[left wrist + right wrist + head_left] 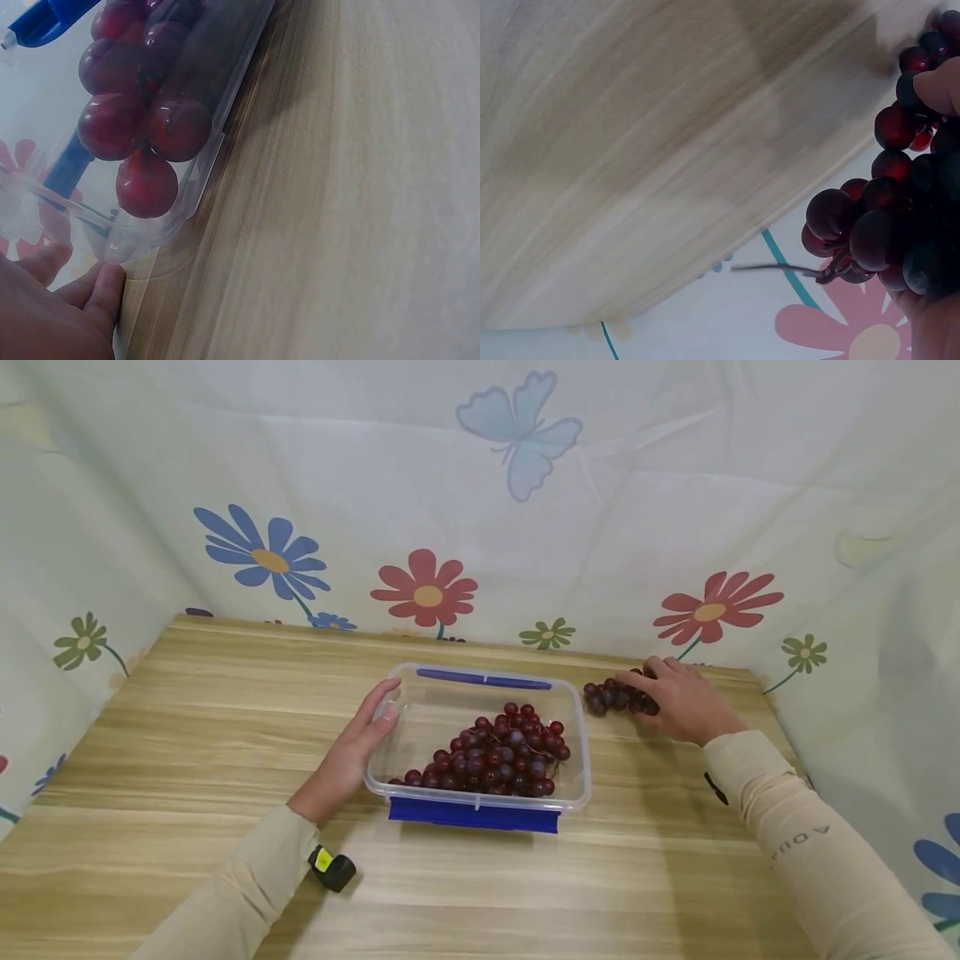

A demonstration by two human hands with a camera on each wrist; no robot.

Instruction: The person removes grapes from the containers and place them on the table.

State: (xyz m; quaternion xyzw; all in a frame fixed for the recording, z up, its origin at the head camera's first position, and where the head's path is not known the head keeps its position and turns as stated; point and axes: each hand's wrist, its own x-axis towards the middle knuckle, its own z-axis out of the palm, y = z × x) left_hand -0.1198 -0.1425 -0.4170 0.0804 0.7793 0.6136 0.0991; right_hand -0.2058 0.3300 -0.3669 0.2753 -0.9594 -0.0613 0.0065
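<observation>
A clear plastic food container (583, 760) with blue clips stands mid-table, and a large bunch of dark red grapes (491, 760) lies inside it. My left hand (351, 750) holds the container's left side, with the thumb over the rim. Its fingers (105, 296) touch the outer wall by a corner in the left wrist view. To the right of the container, my right hand (686, 702) grips a smaller bunch of grapes (603, 697) near the table's back edge. A thin stem (780, 268) sticks out of this bunch in the right wrist view.
The wooden table (187, 735) meets a white curtain (360, 468) printed with flowers and a butterfly at the back and sides. A black and yellow device (332, 868) sits at the left wrist. Part of a dark strap (716, 787) shows under the right sleeve.
</observation>
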